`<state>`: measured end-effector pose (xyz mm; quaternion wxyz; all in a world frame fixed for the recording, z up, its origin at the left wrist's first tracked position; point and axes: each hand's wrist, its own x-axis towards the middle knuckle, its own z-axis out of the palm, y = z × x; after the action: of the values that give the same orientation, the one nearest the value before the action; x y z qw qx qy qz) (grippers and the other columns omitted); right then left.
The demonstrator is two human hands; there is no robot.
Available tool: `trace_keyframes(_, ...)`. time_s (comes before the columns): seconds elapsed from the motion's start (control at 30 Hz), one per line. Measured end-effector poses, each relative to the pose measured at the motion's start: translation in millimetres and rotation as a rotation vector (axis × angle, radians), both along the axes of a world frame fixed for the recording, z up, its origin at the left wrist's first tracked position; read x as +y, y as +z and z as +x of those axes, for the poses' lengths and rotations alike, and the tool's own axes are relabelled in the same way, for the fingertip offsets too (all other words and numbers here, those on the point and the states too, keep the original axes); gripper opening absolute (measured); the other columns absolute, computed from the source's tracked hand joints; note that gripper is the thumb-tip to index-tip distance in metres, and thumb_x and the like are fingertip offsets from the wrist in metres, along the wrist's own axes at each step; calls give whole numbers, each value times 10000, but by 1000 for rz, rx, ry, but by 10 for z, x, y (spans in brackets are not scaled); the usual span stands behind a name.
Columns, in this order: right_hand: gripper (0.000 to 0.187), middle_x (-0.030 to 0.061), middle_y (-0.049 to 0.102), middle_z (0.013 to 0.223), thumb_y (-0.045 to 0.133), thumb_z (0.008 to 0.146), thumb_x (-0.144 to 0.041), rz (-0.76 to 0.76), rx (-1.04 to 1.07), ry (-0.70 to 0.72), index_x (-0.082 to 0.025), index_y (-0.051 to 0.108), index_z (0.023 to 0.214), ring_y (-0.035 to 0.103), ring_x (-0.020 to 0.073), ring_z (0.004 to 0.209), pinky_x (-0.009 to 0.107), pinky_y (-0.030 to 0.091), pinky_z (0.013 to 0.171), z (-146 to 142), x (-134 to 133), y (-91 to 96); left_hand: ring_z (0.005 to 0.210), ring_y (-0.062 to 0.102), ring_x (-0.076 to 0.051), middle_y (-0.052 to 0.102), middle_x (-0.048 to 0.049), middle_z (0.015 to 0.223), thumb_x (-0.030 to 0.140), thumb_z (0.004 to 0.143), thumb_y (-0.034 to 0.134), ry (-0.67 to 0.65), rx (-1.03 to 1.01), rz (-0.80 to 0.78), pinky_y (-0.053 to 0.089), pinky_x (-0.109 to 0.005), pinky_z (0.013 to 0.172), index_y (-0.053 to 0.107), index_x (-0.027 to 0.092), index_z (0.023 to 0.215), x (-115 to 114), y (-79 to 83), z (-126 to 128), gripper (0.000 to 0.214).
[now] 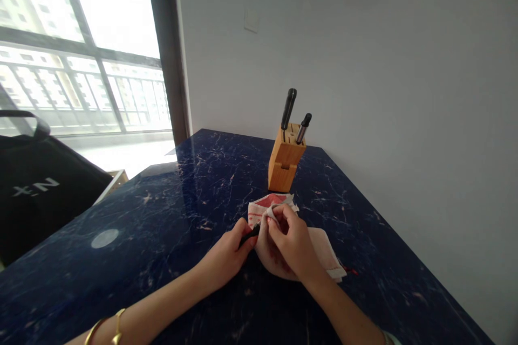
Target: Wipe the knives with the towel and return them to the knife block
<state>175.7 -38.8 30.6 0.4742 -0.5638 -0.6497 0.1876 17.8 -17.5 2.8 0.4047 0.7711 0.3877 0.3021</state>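
My left hand (227, 256) is closed round a thin black handle (250, 236), probably of a knife, low on the dark blue marble table (170, 215). Its front part is hidden inside a white cloth with red pattern (324, 248). My right hand (293, 242) pinches that cloth around the hidden part, fingers pressed together. Both hands meet just in front of a wooden knife block (284, 161).
The knife block holds two black-handled tools (288, 108) and stands near the white wall (364, 64). A black bag (36, 194) sits at the left past the table edge. A large window (81, 43) fills the upper left.
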Motion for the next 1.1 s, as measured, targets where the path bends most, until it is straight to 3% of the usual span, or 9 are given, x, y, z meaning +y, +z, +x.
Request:
trace_keyframes(0.3,151,31,625,845,478,823,-330,55,179,-98,-198,537,865,579,177,788,304,442,740,252,117,9,579,454,-121,497,45,636,312,848,387,1,61,31,321,-220,531,392,208,782,-12,11,-19,123)
trace_keyframes(0.53,211,53,623,897,457,832,-376,66,392,-70,-195,508,926,590,194,850,330,461,769,330,156,-4,551,431,-122,463,55,603,309,843,388,13,59,17,306,-221,517,386,217,784,-35,31,-25,110)
trace_keyframes(0.73,161,54,623,940,434,842,-336,35,387,-57,-205,475,926,590,188,888,338,452,802,270,145,-25,545,400,-111,433,61,604,343,843,393,26,-12,-43,313,-215,511,375,210,762,9,-26,4,157)
trace_keyframes(0.93,110,26,620,851,470,822,-287,5,218,1,-197,501,879,593,165,806,302,451,759,172,121,-60,575,402,-110,435,55,628,351,843,406,48,-46,-18,324,-217,534,386,202,748,33,-49,16,178)
trace_keyframes(1.1,146,42,624,877,471,820,-283,63,143,-63,-194,541,910,579,173,823,306,444,766,171,93,-11,598,440,-118,481,50,643,330,847,402,28,-6,5,336,-222,554,393,203,773,5,-36,-7,147)
